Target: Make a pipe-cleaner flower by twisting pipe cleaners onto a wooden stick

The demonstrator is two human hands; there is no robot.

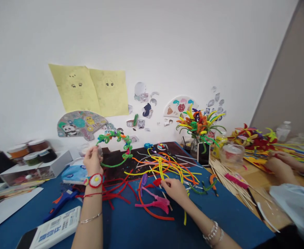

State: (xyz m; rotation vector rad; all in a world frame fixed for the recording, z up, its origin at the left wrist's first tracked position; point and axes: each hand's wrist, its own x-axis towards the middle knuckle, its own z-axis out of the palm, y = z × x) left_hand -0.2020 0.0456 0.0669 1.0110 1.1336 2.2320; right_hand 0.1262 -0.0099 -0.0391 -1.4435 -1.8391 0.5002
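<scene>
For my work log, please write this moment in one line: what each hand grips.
left hand: green pipe cleaner ring | right hand: grip unclear, at yellow pipe cleaners

bright, even light floods the white wall [152, 45], leaving only faint shadows; the wide lens bows the blue craft mat [235, 214] at its edges, and the green pipe-cleaner ring [127, 143] looks slightly soft.

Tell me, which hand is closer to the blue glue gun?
Left hand: it is nearer, above and to the right of the blue glue gun, holding a green pipe-cleaner ring. Right hand: much farther off to the gun's right, past the red pipe cleaners.
</scene>
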